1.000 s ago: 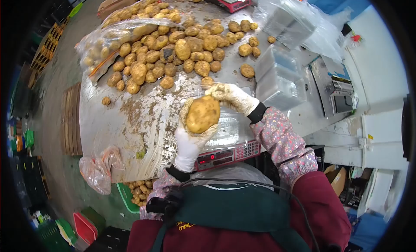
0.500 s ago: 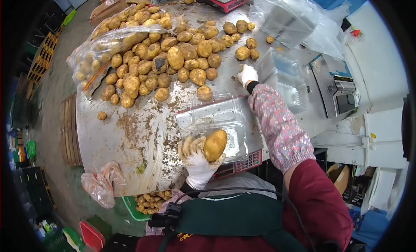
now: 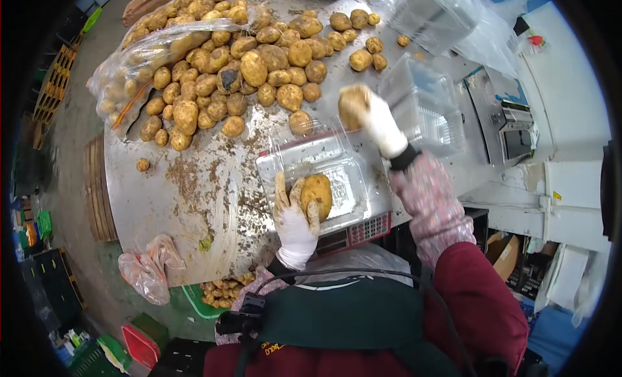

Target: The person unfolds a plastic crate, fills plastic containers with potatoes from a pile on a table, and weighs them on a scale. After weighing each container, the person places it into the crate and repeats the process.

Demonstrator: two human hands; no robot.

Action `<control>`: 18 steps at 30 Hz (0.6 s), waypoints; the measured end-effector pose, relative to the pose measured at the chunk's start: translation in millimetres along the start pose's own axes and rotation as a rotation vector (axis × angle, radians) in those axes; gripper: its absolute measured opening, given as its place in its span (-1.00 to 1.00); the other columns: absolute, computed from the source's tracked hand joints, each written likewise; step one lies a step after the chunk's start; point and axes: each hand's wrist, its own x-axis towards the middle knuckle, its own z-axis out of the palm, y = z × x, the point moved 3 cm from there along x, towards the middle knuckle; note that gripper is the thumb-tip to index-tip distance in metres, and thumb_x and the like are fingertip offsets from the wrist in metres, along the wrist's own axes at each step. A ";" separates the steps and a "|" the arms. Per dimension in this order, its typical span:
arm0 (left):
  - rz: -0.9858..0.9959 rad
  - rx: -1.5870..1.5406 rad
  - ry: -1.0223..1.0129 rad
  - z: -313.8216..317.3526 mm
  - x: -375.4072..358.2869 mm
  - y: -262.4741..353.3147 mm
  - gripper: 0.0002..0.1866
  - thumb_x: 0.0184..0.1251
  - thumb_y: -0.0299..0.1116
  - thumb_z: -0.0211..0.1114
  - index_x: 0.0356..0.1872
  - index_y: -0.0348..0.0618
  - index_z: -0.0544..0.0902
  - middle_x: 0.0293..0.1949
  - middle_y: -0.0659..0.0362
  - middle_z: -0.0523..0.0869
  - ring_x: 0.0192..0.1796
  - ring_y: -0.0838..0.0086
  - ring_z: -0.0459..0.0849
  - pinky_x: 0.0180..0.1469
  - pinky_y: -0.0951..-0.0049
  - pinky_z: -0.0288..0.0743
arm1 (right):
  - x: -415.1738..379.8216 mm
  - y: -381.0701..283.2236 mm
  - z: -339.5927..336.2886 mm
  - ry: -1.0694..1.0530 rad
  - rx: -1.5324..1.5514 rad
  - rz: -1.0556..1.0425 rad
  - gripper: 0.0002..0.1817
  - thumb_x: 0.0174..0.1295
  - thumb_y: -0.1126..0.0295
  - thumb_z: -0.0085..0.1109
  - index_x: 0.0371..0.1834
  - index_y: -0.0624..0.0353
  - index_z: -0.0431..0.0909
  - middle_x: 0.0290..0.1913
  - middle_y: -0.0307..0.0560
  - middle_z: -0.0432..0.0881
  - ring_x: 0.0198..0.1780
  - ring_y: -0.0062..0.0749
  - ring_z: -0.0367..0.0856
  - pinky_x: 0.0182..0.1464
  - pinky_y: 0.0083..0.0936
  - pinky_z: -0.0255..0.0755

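The left hand (image 3: 295,215), in a soiled white glove, is partly spread: its thumb lies over a potato (image 3: 319,188) with a finger against the near side, while other fingers stretch out past it. That potato is within the outline of a clear tray (image 3: 354,188); whether it touches the tray's floor cannot be told. The right hand (image 3: 370,111), gloved too and blurred, is curled around a second potato (image 3: 348,109) above the bench (image 3: 149,202), between the heap (image 3: 253,69) and a stack of clear trays (image 3: 421,114). The tray sits on a red-edged scale (image 3: 372,230), its keypad toward the person. At the far left of the bench, a clear bag (image 3: 110,95) lies on its side, full of potatoes that run into the heap. Another plastic bag (image 3: 489,30) covers a stack of containers at the far right. A crumpled bag (image 3: 146,273) hangs at the bench's near left edge; below, a green crate (image 3: 194,304) holds more potatoes.
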 end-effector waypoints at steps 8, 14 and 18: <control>0.023 -0.170 0.053 10.2 -3.6 -13.2 -0.40 0.32 -0.50 0.08 0.42 -0.24 0.27 0.46 -0.21 0.23 0.47 -0.04 0.25 0.47 0.05 0.14 | -160.8 -6.6 53.0 0.097 -1.156 -0.288 -0.29 0.12 0.05 0.33 0.33 0.12 0.43 0.10 0.31 0.53 0.09 0.16 0.52 0.16 -0.07 0.38; -0.126 -0.398 0.370 -50.5 4.9 -67.9 -0.41 0.41 -0.71 -0.12 0.48 -0.28 0.18 0.42 -0.01 0.35 0.36 0.28 0.43 0.47 0.29 0.22 | -170.1 -17.6 -15.3 0.438 -0.705 -0.235 -0.64 0.30 0.28 0.26 0.11 0.19 0.61 0.11 0.16 0.57 0.15 0.02 0.53 0.23 -0.22 0.40; -0.387 -0.575 0.204 -72.5 24.2 -96.3 -0.54 0.55 -0.38 0.03 0.38 -0.33 0.33 0.31 -0.07 0.48 0.28 0.29 0.52 0.37 0.32 0.35 | -191.0 15.7 -38.0 0.468 -0.473 -0.172 -0.76 0.36 0.40 0.19 0.03 0.21 0.65 -0.06 0.02 0.67 -0.03 -0.19 0.64 0.07 -0.38 0.49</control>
